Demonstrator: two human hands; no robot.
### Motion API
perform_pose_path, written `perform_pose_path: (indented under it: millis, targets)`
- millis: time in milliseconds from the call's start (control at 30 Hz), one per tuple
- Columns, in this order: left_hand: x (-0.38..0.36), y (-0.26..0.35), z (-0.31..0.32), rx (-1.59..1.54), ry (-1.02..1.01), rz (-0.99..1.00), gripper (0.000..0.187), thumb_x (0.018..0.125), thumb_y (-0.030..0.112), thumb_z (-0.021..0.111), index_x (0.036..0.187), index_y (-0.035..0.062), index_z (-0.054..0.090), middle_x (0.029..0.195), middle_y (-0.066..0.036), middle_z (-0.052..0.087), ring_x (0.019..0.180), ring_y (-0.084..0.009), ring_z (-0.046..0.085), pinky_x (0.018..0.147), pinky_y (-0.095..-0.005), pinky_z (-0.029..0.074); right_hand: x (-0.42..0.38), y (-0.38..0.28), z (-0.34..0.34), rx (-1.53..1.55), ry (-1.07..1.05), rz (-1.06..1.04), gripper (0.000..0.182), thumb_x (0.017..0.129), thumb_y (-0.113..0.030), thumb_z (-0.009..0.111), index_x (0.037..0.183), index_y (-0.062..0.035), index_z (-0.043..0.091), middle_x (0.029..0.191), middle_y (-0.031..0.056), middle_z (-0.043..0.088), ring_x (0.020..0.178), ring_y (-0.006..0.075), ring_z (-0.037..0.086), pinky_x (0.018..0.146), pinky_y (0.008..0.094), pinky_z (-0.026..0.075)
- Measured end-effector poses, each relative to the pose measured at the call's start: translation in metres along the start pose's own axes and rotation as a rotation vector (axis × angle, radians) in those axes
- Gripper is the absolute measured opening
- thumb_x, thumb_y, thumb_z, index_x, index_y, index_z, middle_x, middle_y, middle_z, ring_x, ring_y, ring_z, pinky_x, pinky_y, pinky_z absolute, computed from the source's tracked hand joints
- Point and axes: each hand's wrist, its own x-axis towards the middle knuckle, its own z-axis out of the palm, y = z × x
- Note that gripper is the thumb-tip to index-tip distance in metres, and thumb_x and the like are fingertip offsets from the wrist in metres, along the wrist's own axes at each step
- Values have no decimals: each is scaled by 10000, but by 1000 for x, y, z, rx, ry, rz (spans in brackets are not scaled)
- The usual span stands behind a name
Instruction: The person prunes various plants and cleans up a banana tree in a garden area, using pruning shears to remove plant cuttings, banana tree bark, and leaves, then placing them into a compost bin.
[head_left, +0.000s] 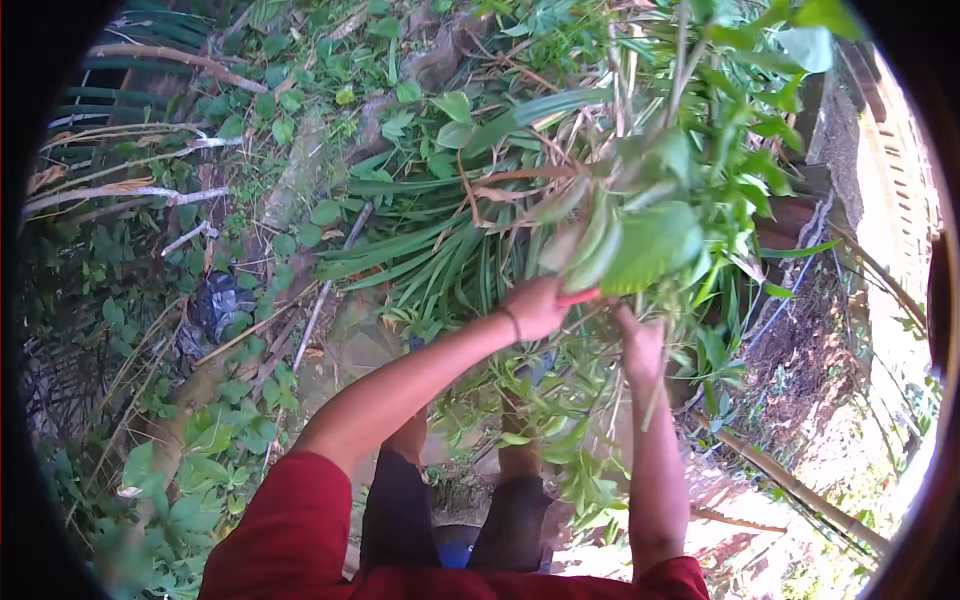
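The ground [358, 350] is overgrown at left. A red handle [578, 297] is clasped in the left hand [536, 308]; foliage [652, 245] is seemingly pinched by half-hidden fingers of the right hand [643, 350].

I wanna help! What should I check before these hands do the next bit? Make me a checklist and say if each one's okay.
1. Left hand has hold of the red thing: ok, it looks closed on it.
2. We can see what the red thing is: cannot tell, only a small part shows by the leaves.
3. Right hand has a firm grip: cannot tell, its fingertips are lost among the greenery.
4. Right hand is well away from the red thing: not ok, it is close by.
5. Gloves are on: not ok, both hands are bare.
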Motion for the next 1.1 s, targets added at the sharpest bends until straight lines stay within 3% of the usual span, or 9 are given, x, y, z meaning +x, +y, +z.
perform_pose_path:
  millis: [33,167,200,300,500,567,633,867,1100]
  targets:
    - [7,34,-6,142,-251,-159,317,915,322,579,1154,118,621,920,-180,680,841,-346,672,735,-420,529,-4,0,2,-19,-5,17,277,875,-221,673,1032,7,690,896,73,639,739,138,557,655,304,454]
    - [10,52,19,141,-45,-105,306,893,322,593,1094,93,620,924,-205,671,856,-372,664,751,-449,522,0,3,-5,119,25,-24,195,875,-203,685,930,-21,638,695,-31,550,588,73,439,529,257,351]
    - [12,52,21,137,-27,-117,296,890,313,594,1079,86,620,933,-208,671,862,-375,663,761,-458,520,0,6,-12,27,-30,60,477,864,-323,671,1180,31,628,967,94,658,838,172,588,741,332,463]
    - [18,50,26,88,-48,-147,288,890,292,581,1083,80,616,956,-211,673,890,-378,658,780,-467,515,4,6,-26,86,-151,105,501,851,-327,688,1207,17,609,1011,101,660,858,187,603,767,338,470]
    - [9,62,55,112,68,-65,339,867,234,573,1184,113,591,1031,-212,659,897,-371,663,742,-454,517,-14,0,-38,246,-87,23,464,828,-323,748,1056,74,671,965,97,685,785,163,612,808,333,486]
    - [5,77,50,165,-115,-217,350,881,226,564,1209,103,560,1106,-258,615,925,-380,654,749,-452,522,-18,0,-50,-11,-156,111,490,823,-364,747,985,95,690,940,94,691,815,146,605,808,317,476]
    - [-11,73,70,210,-201,42,361,888,201,533,1248,189,559,1065,-175,635,919,-359,641,778,-438,516,-25,25,-57,30,-118,140,427,833,-338,727,895,84,712,894,90,694,822,129,595,792,306,469]
    - [-25,86,112,353,-258,-70,405,896,182,582,1286,110,499,1254,-252,463,1083,-427,557,921,-452,478,-37,49,-94,582,-258,309,257,850,-167,646,885,85,681,881,149,681,758,209,651,724,326,527]
    - [-13,146,115,345,-313,27,623,829,144,601,1393,29,364,1324,-287,449,1142,-412,561,967,-447,477,-24,33,-136,439,-164,17,277,832,-187,682,1039,-4,657,992,62,675,932,148,617,891,311,461]
